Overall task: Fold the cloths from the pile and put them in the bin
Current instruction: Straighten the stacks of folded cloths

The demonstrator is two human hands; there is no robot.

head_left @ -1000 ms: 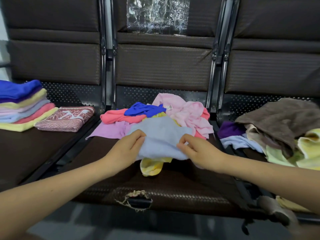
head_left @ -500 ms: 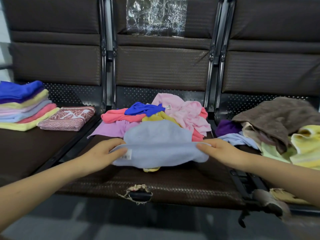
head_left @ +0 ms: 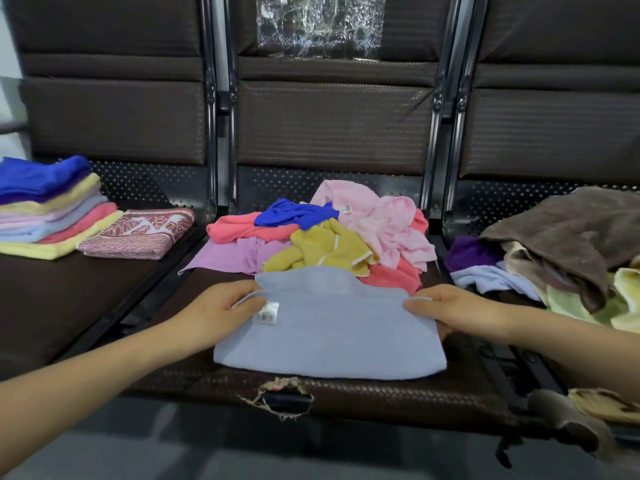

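The light blue cloth [head_left: 329, 334] lies on the front part of the middle seat [head_left: 381, 393], just in front of the loose pile [head_left: 322, 237], its far edge touching the pile's yellow and coral pieces. Its long axis runs left to right across the seat; the near, folded edge faces the person and the open edges face the pile, with a white tag [head_left: 268, 311] at the left top corner. The top layer sits short of the layer under it, so a strip of the lower layer shows at the far side.

The left hand [head_left: 221, 313] pinches the top layer's left corner by the tag, and the right hand [head_left: 457, 311] pinches its right corner, fingers curled round the edge. This looks like the first fold, halving the cloth. Next it calls for squaring the corners, then a second fold across the long axis.

Left of the cloth, on the neighbouring seat, sits a folded stack [head_left: 48, 213]. No bin is in view.
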